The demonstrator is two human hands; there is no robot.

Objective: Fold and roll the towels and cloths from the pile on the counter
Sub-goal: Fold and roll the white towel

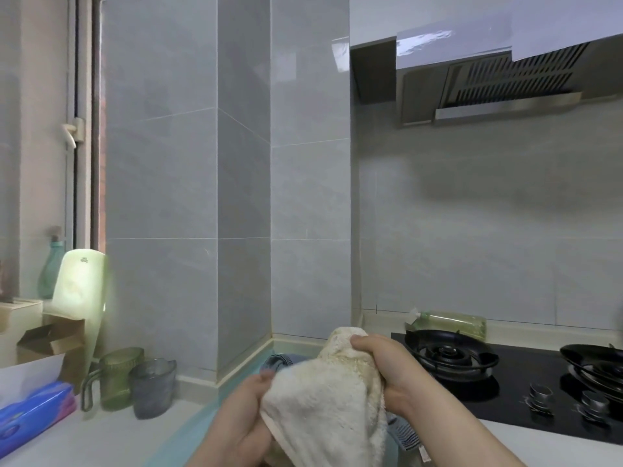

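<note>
The grey tiled wall point(188, 183) filled most of the view, with a steel range hood point(505, 82) at the upper right. Below lay the pale counter point(111, 433), and on its right part a black glass gas hob point(526, 392) with two burners.

The cream towel point(323, 399) was held up above the counter edge, in the lower middle of the view, between both hands. It hung as a loose bunch, fluffy and a little yellowish near the top. The left hand point(242, 412) came from below and gripped the towel's left edge, the thumb on top and the fingers curled under the fabric. The right hand point(381, 362) was higher, with its fingers curled tight round the bunched upper corner. Behind the towel a blue cloth point(286, 360) lay on the counter by the wall, and a striped cloth point(404, 433) showed under the right wrist.

On the left stood an open cardboard box point(50, 342); what it held I could not tell. A pale green cutting board point(81, 291) leaned upright beside it. Near the wall stood a green cup point(118, 375) and, just beside it, a grey cup point(151, 385), both translucent; whether they held something was not clear. A pale green bottle point(451, 323) lay on its side behind the hob.
</note>
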